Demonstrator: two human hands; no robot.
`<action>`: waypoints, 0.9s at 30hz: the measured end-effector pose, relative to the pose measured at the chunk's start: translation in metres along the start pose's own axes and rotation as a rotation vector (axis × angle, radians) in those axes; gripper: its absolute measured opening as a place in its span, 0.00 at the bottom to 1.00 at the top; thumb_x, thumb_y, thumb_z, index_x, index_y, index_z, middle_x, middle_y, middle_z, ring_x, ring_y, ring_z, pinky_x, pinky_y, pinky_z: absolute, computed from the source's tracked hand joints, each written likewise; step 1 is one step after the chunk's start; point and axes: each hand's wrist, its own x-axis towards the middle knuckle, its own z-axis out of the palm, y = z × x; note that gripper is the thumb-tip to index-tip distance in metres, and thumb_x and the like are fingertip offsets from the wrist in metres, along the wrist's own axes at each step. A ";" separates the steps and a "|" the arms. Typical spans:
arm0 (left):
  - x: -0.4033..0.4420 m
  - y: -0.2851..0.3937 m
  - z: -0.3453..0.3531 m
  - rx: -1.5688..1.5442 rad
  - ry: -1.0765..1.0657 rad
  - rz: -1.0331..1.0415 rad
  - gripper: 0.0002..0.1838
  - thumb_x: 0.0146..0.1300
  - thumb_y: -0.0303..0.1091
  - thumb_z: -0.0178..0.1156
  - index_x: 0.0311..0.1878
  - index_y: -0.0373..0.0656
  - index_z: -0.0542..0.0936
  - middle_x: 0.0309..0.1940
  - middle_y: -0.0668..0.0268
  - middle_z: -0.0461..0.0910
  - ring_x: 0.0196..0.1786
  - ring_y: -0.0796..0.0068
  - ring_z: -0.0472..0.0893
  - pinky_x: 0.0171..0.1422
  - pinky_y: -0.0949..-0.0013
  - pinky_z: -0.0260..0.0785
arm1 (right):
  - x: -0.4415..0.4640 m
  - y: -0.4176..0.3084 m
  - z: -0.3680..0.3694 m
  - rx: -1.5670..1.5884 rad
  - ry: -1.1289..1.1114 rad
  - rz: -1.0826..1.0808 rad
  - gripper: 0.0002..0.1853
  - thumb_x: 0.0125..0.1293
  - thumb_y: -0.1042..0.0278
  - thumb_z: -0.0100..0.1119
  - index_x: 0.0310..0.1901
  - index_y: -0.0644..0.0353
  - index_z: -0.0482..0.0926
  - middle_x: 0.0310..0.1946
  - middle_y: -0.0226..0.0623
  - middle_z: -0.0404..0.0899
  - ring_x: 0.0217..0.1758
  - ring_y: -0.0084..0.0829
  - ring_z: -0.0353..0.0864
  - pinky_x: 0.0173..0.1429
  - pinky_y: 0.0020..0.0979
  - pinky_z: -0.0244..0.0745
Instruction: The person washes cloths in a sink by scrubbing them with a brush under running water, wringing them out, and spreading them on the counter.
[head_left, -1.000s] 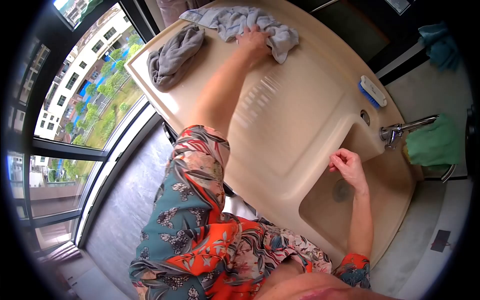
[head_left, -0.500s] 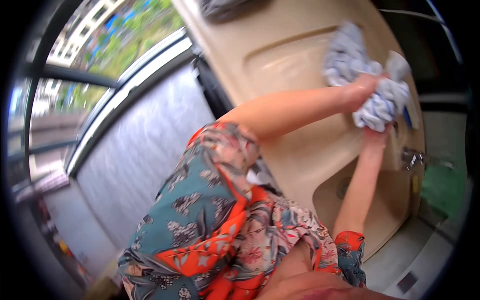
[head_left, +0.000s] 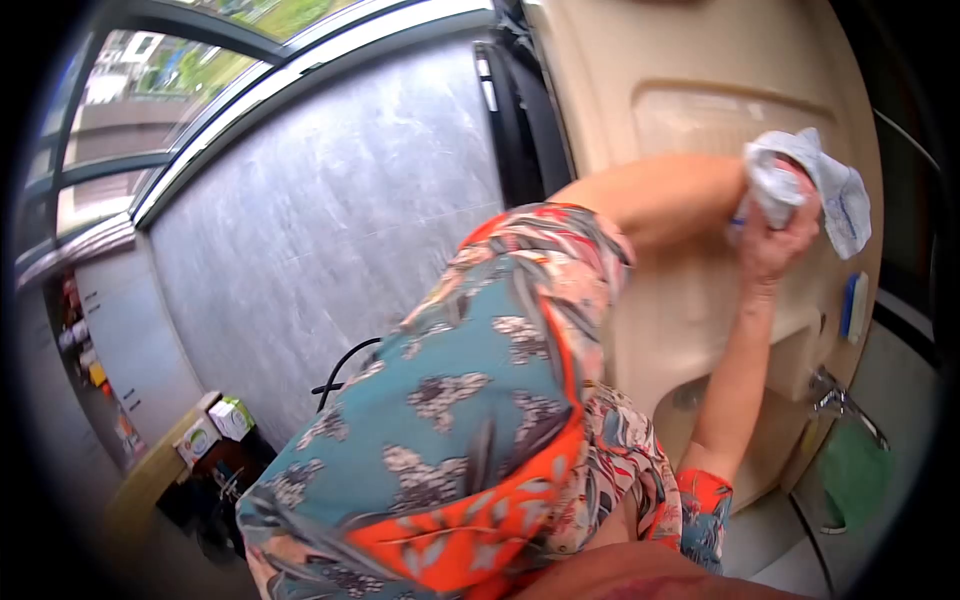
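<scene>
A wet white cloth with blue marks (head_left: pixel 848 215) is bunched between my hands above the beige washboard sink (head_left: pixel 690 290). My right hand (head_left: pixel 778 245) is closed on the lower part of the bundle. My left hand (head_left: pixel 797 178) is at the upper part, mostly covered by folds of the cloth, with only some reddened skin showing. It appears closed on the cloth. One loose end of the cloth hangs to the right, toward the sink's edge.
A metal faucet (head_left: pixel 835 395) sits beside the basin. A blue and white brush (head_left: pixel 853 305) lies on the rim. Something green (head_left: pixel 858 475) is beyond the faucet. A window (head_left: pixel 150 120), a grey panel (head_left: pixel 330 200) and boxes (head_left: pixel 232 418) are to the left.
My view has turned, shifting the sink rightward. The cloth, earlier long and trailing up across the sink, is now gathered more tightly around my hands, its loose end on the right.
</scene>
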 end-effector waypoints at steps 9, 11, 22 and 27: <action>-0.025 -0.005 0.007 0.327 -0.424 -0.043 0.25 0.51 0.34 0.60 0.54 0.38 0.70 0.41 0.64 0.77 0.41 0.73 0.77 0.42 0.68 0.72 | -0.018 0.094 -0.043 0.878 0.165 0.751 0.22 0.53 0.75 0.61 0.51 0.69 0.71 0.48 0.41 0.74 0.51 0.35 0.73 0.57 0.32 0.66; -0.018 0.014 -0.013 0.424 -0.530 -0.102 0.26 0.51 0.34 0.60 0.55 0.38 0.69 0.41 0.66 0.76 0.41 0.74 0.76 0.42 0.69 0.72 | -0.030 0.079 -0.091 0.953 0.111 0.747 0.26 0.54 0.70 0.58 0.55 0.67 0.67 0.53 0.43 0.69 0.57 0.37 0.68 0.61 0.37 0.62; -0.053 0.012 0.031 1.315 -0.913 -0.654 0.29 0.51 0.38 0.63 0.55 0.36 0.68 0.43 0.61 0.76 0.33 0.79 0.77 0.31 0.76 0.71 | -0.270 0.155 -0.220 1.253 0.123 0.961 0.26 0.48 0.66 0.60 0.51 0.62 0.69 0.56 0.49 0.67 0.57 0.38 0.67 0.59 0.34 0.63; -0.078 0.030 0.027 1.518 -0.731 -0.803 0.26 0.49 0.46 0.66 0.42 0.34 0.74 0.27 0.63 0.77 0.19 0.79 0.74 0.21 0.78 0.66 | -0.341 0.140 -0.210 0.851 0.062 1.565 0.32 0.50 0.55 0.63 0.56 0.54 0.65 0.58 0.41 0.66 0.60 0.36 0.64 0.57 0.41 0.64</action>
